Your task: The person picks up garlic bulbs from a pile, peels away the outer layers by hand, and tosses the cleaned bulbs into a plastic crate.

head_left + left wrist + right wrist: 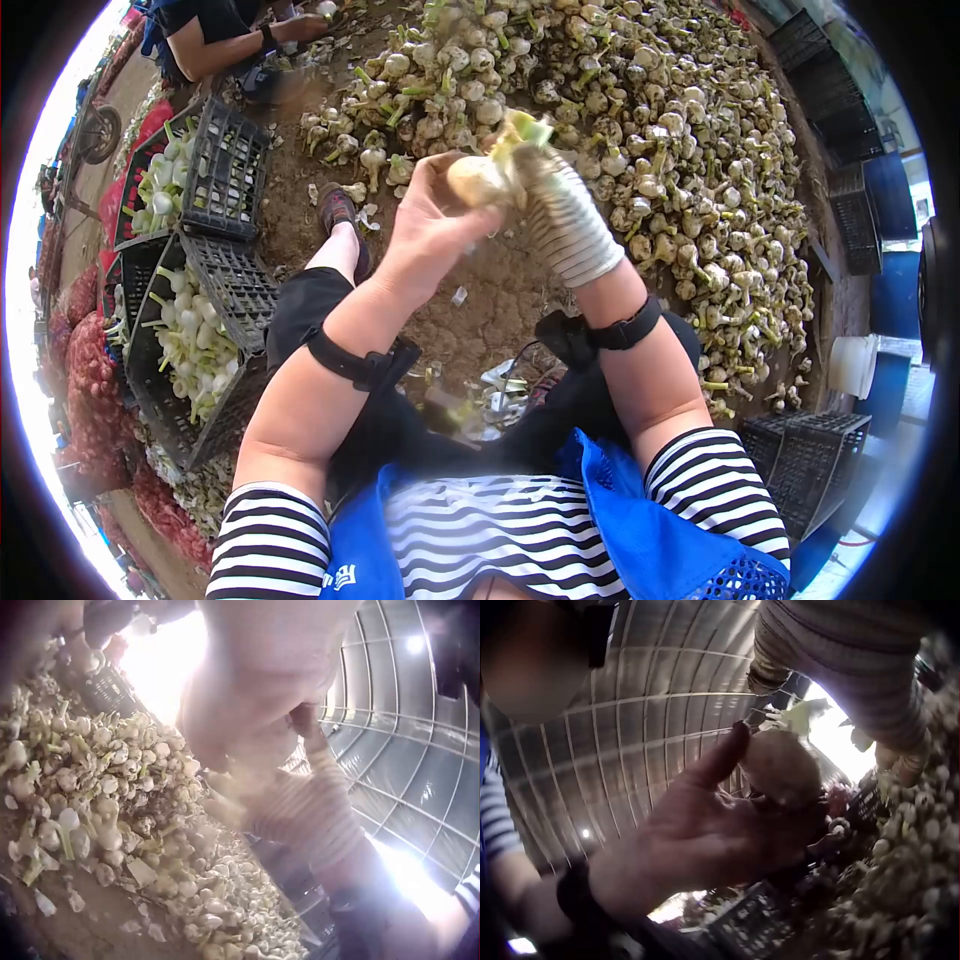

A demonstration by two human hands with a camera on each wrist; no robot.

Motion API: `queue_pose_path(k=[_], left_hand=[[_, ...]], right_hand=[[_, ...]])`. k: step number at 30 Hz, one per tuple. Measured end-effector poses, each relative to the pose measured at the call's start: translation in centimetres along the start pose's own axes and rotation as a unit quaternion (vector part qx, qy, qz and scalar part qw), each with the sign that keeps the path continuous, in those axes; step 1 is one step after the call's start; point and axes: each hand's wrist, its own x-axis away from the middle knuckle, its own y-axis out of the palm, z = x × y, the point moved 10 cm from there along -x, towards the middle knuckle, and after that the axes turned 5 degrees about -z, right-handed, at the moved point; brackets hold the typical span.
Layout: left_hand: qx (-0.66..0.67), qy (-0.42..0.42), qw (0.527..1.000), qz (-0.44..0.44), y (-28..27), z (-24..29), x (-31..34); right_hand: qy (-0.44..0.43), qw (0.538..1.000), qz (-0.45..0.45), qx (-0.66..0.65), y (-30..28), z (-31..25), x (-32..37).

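In the head view my bare left hand [425,225] grips a pale garlic bulb [478,182] between thumb and fingers, up in front of my body. My right hand [562,215], in a striped knit glove, closes on the stem side of the same bulb, blurred by motion. A green and white leafy stem [525,130] sticks up beside the gloved fingers. The right wrist view shows the round bulb [782,766] resting against the fingers of the left hand [705,832], with the glove [840,667] just above it. In the left wrist view glare washes out the bulb.
A large heap of garlic [680,180] spreads ahead and to the right. Black crates [215,375] of cleaner bulbs stand at my left, near red net bags [95,400]. Another person's arm [225,50] is at the upper left. A white bucket [852,366] and more crates [815,470] line the right.
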Motion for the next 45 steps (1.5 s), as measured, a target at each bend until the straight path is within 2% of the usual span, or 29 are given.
queue_pose_path(k=[1, 3, 5, 7, 9, 10, 11, 13, 14, 15, 16, 17, 18, 19, 21, 22, 23, 25, 26, 29, 30, 33, 35, 36, 37, 39, 42, 43, 45], left_hand=[[-0.063, 0.061, 0.996, 0.006, 0.3, 1.0, 0.1], [-0.07, 0.014, 0.997, 0.025, -0.7, 0.4, -0.1], [0.307, -0.127, 0.94, -0.074, 0.7, -1.4, 0.0], [0.35, -0.17, 0.92, -0.051, 0.2, -2.1, -0.5], [0.206, -0.252, 0.945, 0.016, -1.2, -4.4, -0.2], [0.246, -0.182, 0.952, -0.019, 0.6, -2.9, -0.3], [0.246, -0.184, 0.951, -0.019, 1.4, -3.6, 0.3], [0.119, -0.102, 0.985, 0.072, -0.3, -3.0, 0.7], [0.089, -0.1, 0.987, 0.092, -1.6, -2.5, 0.6], [0.088, -0.1, 0.986, 0.096, -2.5, -1.9, 0.7], [0.06, -0.086, 0.994, 0.033, -2.0, -0.8, 0.4], [0.031, -0.073, 0.996, -0.032, -1.0, 0.0, 0.2], [0.046, -0.074, 0.996, -0.019, -1.3, -0.3, 0.2], [0.048, -0.075, 0.996, -0.019, -1.7, -0.5, 0.3], [0.178, -0.059, 0.982, -0.012, -3.8, -0.2, 0.1], [0.278, 0.013, 0.929, -0.246, -2.6, 1.8, 0.3], [0.277, 0.011, 0.929, -0.246, -1.8, 2.3, 0.5], [0.106, -0.025, 0.993, -0.044, -2.6, 1.8, 0.1], [0.067, 0.001, 0.997, -0.044, -1.8, 2.2, -0.1], [0.039, 0.03, 0.998, -0.041, 0.5, 2.8, 0.5], [0.012, 0.041, 0.991, -0.124, 2.4, 3.0, 0.7], [0.018, 0.051, 0.991, -0.121, 2.4, 1.9, 0.6], [0.107, 0.02, 0.993, -0.046, 0.3, 1.3, -0.2], [0.086, -0.061, 0.994, 0.029, -1.5, 0.1, -0.2], [0.019, -0.047, 0.997, 0.059, -2.5, 0.5, -0.3], [-0.299, 0.136, 0.941, 0.077, -3.2, 4.4, -0.1], [-0.406, 0.167, 0.896, 0.059, -1.9, 6.1, 0.4], [-0.406, 0.166, 0.897, 0.058, -1.6, 6.5, 0.7], [-0.303, 0.193, 0.933, 0.012, -0.5, 7.5, 1.2]], right_hand=[[0.044, 0.997, 0.011, 0.055, 0.1, 0.9, 0.4], [0.019, 0.997, 0.057, 0.048, 0.3, -0.1, 1.3], [-0.042, 0.988, 0.039, 0.144, 0.9, -1.3, 1.6], [-0.103, 0.965, 0.023, 0.239, 1.6, -2.6, 1.6], [-0.168, 0.828, 0.092, 0.527, 1.9, -4.9, 1.7], [-0.203, 0.738, 0.099, 0.636, 2.3, -5.5, 1.7], [-0.201, 0.738, 0.1, 0.636, 2.6, -5.5, 2.1], [-0.277, 0.612, 0.038, 0.739, 6.8, -5.2, 3.7], [-0.314, 0.612, 0.018, 0.726, 7.4, -4.9, 4.4], [-0.314, 0.614, 0.015, 0.724, 7.6, -4.9, 4.6], [-0.211, 0.797, 0.002, 0.566, 5.5, -4.6, 3.5], [-0.095, 0.924, -0.01, 0.371, 3.8, -3.2, 2.9], [-0.055, 0.954, 0.032, 0.292, 2.5, -3.4, 2.5], [0.017, 0.956, 0.064, 0.284, 1.0, -3.3, 2.3], [0.04, 0.968, 0.217, 0.12, -2.3, -3.4, 2.4], [0.001, 0.987, 0.153, -0.048, -4.2, -2.9, 1.2], [-0.001, 0.989, 0.099, -0.109, -7.8, -1.1, -1.5], [-0.038, 0.987, -0.022, -0.155, -3.7, -1.2, -0.5], [-0.111, 0.989, 0.087, 0.034, -3.1, -2.9, 1.5], [-0.097, 0.977, 0.13, 0.137, -1.8, -5.3, 1.7], [-0.031, 0.973, 0.139, 0.181, -1.7, -4.8, 2.0], [-0.063, 0.988, 0.101, 0.094, 0.2, -3.1, 2.2], [-0.071, 0.985, 0.057, 0.148, 2.3, -3.1, 3.0], [-0.081, 0.976, 0.015, 0.204, 3.6, -3.2, 3.4], [-0.05, 0.96, -0.012, 0.275, 4.3, -2.6, 3.7], [-0.137, 0.911, -0.025, 0.388, 4.2, -2.8, 3.6], [-0.095, 0.911, 0.054, 0.399, 1.3, -2.8, 2.6], [-0.229, 0.728, 0.057, 0.644, 2.6, -4.7, 2.7], [-0.139, 0.62, 0.125, 0.762, 0.0, -4.6, 1.2]])
